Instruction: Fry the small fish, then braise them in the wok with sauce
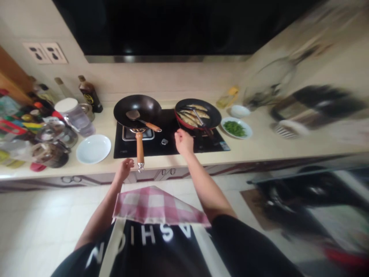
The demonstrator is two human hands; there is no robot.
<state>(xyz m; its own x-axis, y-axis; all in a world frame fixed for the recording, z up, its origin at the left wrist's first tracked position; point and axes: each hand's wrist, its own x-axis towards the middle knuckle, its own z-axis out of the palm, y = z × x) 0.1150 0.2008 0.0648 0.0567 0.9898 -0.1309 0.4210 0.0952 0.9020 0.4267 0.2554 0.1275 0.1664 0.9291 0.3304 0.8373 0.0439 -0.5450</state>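
My right hand (183, 142) is over the black glass hob (155, 151), just in front of the frying pan (215, 111). Its fingers are curled closed, and whatever they hold, if anything, is hidden. Several fish (191, 115) lie in the pan, with a long-handled utensil (198, 116) resting across them. Left of the wok's wooden handle (140, 148), my left hand (126, 169) hovers by the counter edge, fingers loosely bent, nothing visible in it. The dark wok (151, 105) sits on the left burner and holds a spatula (151, 126). Between the burners is a small knob (164, 142).
A white plate (93, 149) lies left of the hob, near jars and bottles (89, 92). On the right stand a plate of chopped greens (235, 129), a small white bowl (240, 111) and a yellow-topped oil bottle (227, 98). The range hood (173, 30) hangs above.
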